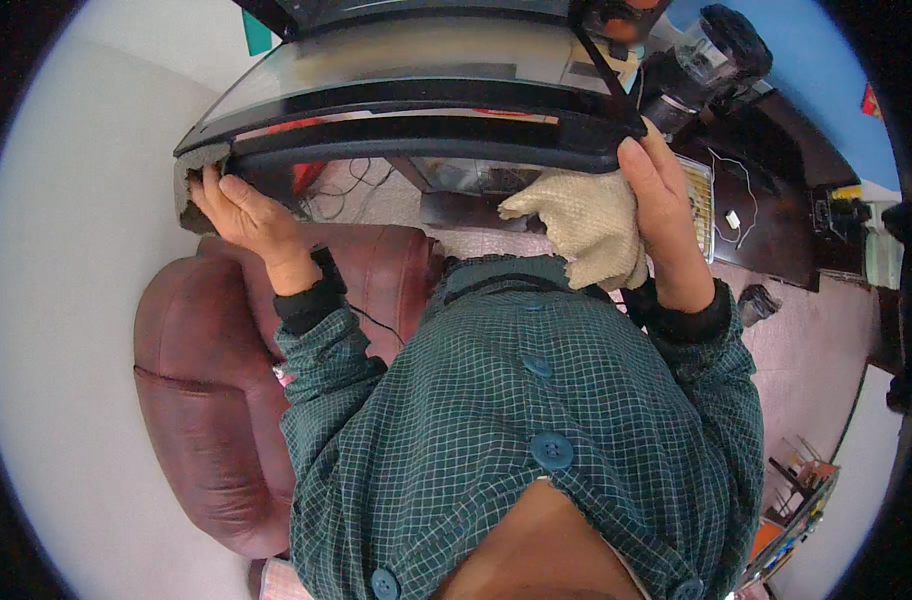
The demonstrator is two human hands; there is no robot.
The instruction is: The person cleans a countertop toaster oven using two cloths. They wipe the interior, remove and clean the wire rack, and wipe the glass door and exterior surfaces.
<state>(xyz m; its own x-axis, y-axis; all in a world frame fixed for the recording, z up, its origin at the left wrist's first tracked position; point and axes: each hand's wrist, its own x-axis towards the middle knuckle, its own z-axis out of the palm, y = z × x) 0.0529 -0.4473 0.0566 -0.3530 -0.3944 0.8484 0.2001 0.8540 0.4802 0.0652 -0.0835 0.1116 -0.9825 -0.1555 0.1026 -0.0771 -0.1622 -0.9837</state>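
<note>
A wide black frame with a glass panel (426, 56) stands across the top of the view, before my chest. At its left corner, my left hand (250, 214) presses a grey-green cloth (193, 210) against the edge, fingers bent over the cloth. On the right corner rests my right hand (662, 202), its thumb on top of the black rim (426, 150). A beige woven cloth (595, 221) hangs beside that hand, below the rim; its upper end is hidden, so how it is held does not show.
A maroon leather sofa (193, 322) is at the left below the frame, near a white wall (73, 300). Cables (358, 180) lie on the floor. At the right are a dark table (778, 225) with a white cord, a wire-like rack (700, 202) and a black appliance (681, 97).
</note>
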